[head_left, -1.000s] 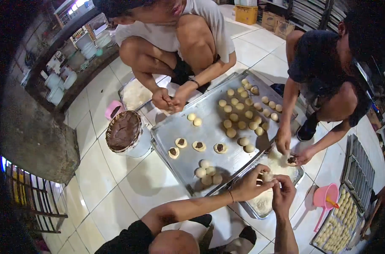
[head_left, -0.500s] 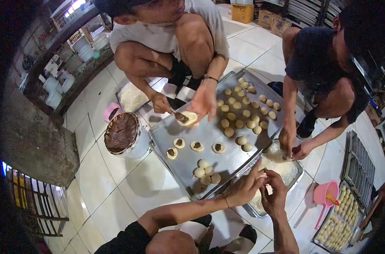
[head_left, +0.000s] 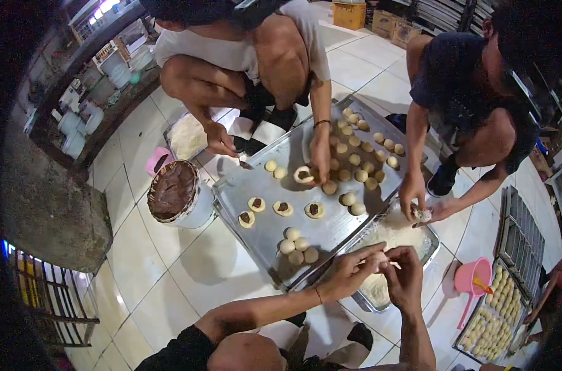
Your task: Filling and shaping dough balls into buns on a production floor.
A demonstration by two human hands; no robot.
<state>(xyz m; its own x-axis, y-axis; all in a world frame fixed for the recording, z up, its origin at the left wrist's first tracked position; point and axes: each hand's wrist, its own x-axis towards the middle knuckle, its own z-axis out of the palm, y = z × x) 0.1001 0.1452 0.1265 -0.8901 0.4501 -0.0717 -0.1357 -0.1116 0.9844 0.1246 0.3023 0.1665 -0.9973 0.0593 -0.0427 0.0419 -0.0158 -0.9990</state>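
A small pale dough piece [head_left: 378,262] sits pinched between the fingertips of both my hands, largely hidden by them; my left hand [head_left: 350,270] closes on it from one side, my right hand [head_left: 406,277] from the other, fingers curled in. It stays between them as it was a moment ago, so its handling looks unfinished. Just below and beyond my hands lies a shallow metal pan [head_left: 431,252] of pale crumbs [head_left: 395,233], its near rim partly behind my fingers. Past its far side, ahead of my right hand, a co-worker's hands now hold a whitish-coated piece [head_left: 421,214] higher than before, which narrows my room there.

Ahead and left of my left hand, the big metal tray [head_left: 336,240] has its near corner just beyond my forearm. Five plain dough balls [head_left: 293,246] cluster near that edge, with bare metal between them and the pan. Farther off, the opposite co-worker's hand [head_left: 320,156] has lowered a filled dough round [head_left: 304,175] to the tray, seemingly adding to the four filled rounds [head_left: 283,208]. Right of my right hand, floor tile runs to a pink dipper [head_left: 472,276].
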